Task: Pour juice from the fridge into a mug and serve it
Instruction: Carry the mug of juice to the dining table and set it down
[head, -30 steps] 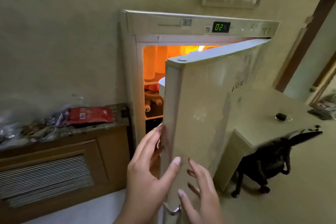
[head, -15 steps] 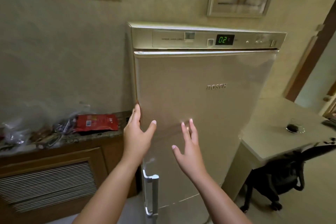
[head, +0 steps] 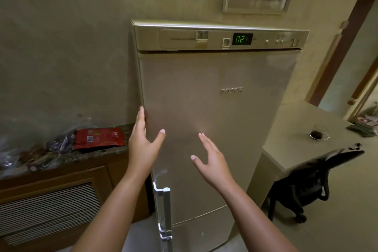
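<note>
**Fridge door shut, both hands spread at its front**

Fridge (head: 214, 118): tall, pale metallic, door closed flush under the control strip. Green display (head: 242, 39) reads 02. Vertical door handle (head: 166, 210) at lower left edge of the door.

Bench (head: 296, 149): light-coloured, to the right of the fridge, touching or just beside its side; cannot tell which. A glass with dark liquid (head: 318, 133) stands on it. Black chair (head: 302, 188) partly under the bench.

Wooden cabinet (head: 51, 196) left of the fridge, stone top, red packet (head: 100, 138) lying among clutter.

Left hand (head: 143, 145): fingers spread, holds nothing; fingertips at the door's left edge, thumb over the door face.

Right hand (head: 212, 161): fingers spread, empty, palm toward the door; contact with the door cannot be told.

Juice and mug: not in view.
</note>
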